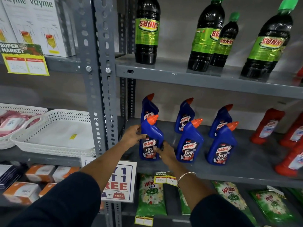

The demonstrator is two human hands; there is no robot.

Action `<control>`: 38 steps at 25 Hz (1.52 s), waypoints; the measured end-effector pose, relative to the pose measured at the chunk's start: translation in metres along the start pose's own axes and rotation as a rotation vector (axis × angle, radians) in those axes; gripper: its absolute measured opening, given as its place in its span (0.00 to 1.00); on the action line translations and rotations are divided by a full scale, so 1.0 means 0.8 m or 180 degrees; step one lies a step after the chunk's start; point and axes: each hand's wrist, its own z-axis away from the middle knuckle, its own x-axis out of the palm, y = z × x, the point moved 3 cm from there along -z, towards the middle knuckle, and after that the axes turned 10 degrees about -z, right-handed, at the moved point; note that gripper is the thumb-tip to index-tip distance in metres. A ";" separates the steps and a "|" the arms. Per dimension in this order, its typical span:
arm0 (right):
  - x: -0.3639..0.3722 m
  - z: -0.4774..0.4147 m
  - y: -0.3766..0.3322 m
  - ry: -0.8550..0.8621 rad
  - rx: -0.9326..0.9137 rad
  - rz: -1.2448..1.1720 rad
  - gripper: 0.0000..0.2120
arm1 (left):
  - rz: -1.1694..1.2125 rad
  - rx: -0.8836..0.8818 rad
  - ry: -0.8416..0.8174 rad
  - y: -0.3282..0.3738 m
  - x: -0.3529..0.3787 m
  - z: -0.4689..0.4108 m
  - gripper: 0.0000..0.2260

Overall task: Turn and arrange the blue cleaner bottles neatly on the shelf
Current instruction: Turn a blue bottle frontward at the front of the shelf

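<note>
Several blue cleaner bottles with orange caps stand in two rows on the grey middle shelf point(246, 171). The front-left bottle point(151, 136) stands upright with its label facing me. My left hand point(132, 136) grips its left side near the shoulder. My right hand point(164, 152) holds its lower right side, fingers over the label edge. Beside it stand the front-middle bottle point(190, 141) and the front-right bottle point(223, 145). Three more stand behind: back-left bottle point(148, 107), back-middle bottle point(184, 115), back-right bottle point(221, 118).
Red cleaner bottles point(267, 126) stand at the right of the same shelf. Dark bottles with green labels point(147, 30) fill the shelf above. A grey slotted upright post point(105, 95) borders the bay on the left, with white baskets point(54, 131) beyond. Green detergent packs point(150, 194) lie below.
</note>
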 end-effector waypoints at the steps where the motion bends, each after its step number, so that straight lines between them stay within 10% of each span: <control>1: 0.004 0.000 -0.001 0.0003 0.0018 -0.0012 0.21 | 0.0008 -0.0035 -0.0003 -0.001 -0.003 0.001 0.21; 19: 0.006 0.016 0.002 -0.0020 0.0147 -0.0178 0.25 | -0.0129 -0.0061 0.0108 -0.012 -0.009 0.007 0.27; 24: -0.082 0.059 0.042 0.1750 0.0054 0.0361 0.09 | -0.1105 0.1607 0.1906 0.045 0.019 0.037 0.29; 27: -0.145 0.060 0.058 0.2085 -0.0085 0.0078 0.10 | -0.1668 0.2257 0.1739 0.090 0.080 0.041 0.25; 32: -0.188 0.016 0.064 0.0678 -0.0045 -0.0855 0.23 | -0.0852 0.1021 0.0319 0.115 0.161 -0.012 0.23; 38: -0.212 -0.013 0.072 0.0366 -0.0376 -0.0360 0.16 | -0.0476 0.0457 0.0508 0.120 0.183 -0.024 0.20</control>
